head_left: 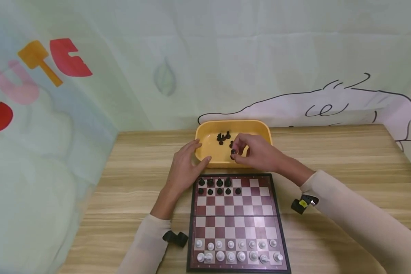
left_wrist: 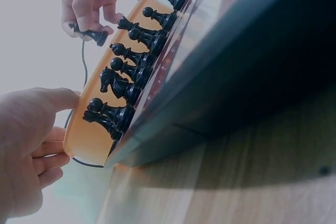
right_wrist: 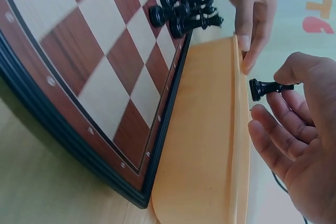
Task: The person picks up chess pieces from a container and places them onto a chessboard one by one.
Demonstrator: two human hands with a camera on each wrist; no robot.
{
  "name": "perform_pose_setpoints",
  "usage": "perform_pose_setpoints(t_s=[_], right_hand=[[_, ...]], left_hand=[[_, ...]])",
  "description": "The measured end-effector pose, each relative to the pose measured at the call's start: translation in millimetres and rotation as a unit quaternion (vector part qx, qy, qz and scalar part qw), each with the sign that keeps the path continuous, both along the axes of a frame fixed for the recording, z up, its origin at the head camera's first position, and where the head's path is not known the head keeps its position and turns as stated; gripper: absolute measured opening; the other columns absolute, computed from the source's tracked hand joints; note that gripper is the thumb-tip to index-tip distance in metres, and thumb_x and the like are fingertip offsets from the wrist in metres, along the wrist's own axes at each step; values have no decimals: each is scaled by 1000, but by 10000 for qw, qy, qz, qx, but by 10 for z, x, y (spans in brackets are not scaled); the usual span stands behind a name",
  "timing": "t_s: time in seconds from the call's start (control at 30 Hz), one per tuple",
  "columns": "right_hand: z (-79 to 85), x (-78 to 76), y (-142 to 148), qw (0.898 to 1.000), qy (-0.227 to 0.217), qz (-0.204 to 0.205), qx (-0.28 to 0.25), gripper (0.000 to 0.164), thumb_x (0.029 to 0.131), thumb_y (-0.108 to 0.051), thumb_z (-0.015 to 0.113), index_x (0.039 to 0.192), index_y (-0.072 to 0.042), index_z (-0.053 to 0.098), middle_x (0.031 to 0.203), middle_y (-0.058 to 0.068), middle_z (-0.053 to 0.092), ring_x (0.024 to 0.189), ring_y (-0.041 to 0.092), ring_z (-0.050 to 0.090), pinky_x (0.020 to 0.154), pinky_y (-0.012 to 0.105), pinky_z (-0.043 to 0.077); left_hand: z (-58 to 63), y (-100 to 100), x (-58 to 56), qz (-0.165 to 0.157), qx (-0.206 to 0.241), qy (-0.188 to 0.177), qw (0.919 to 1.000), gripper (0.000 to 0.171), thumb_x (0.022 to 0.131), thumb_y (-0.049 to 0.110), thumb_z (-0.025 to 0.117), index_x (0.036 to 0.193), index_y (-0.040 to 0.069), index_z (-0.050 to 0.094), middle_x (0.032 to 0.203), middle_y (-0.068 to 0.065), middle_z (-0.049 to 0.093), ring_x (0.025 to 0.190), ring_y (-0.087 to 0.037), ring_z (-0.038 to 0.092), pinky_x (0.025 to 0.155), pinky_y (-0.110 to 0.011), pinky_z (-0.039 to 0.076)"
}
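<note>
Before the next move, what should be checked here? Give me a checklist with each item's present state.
1. Right grip secures the black piece: ok, pinched between thumb and fingers.
2. Held piece's type: cannot tell, its top is partly covered.
3. Left grip on the yellow tray: ok, touching its left end.
4. White pieces set out: ok, two rows of eight.
5. Black rows complete: not ok, four and five.
6. Tray emptied: not ok, loose black pieces inside.

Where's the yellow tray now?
In the head view, the yellow tray is just beyond the chessboard; the left hand touches its left end, the right hand above its right side.
</note>
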State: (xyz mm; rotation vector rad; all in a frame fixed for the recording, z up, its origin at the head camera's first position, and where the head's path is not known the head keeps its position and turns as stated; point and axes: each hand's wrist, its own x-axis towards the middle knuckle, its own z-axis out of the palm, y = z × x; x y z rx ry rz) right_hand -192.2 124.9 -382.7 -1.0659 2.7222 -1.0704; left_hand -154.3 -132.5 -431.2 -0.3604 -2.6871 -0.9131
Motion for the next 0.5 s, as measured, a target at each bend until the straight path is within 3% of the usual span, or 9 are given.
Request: perform_pose_setpoints(t_s=[0.5], right_hand=[[-67,247,97,9995,-186,69,-236,16,82,-24,69,90,-21,56,80,-9,61,72,6,57,58,25,50]], left_hand=[[-11,-8,3,-1,10,-36,10000,60,87,51,60,128,8,55,143,-4,44,130,-20,36,106,-42,26]])
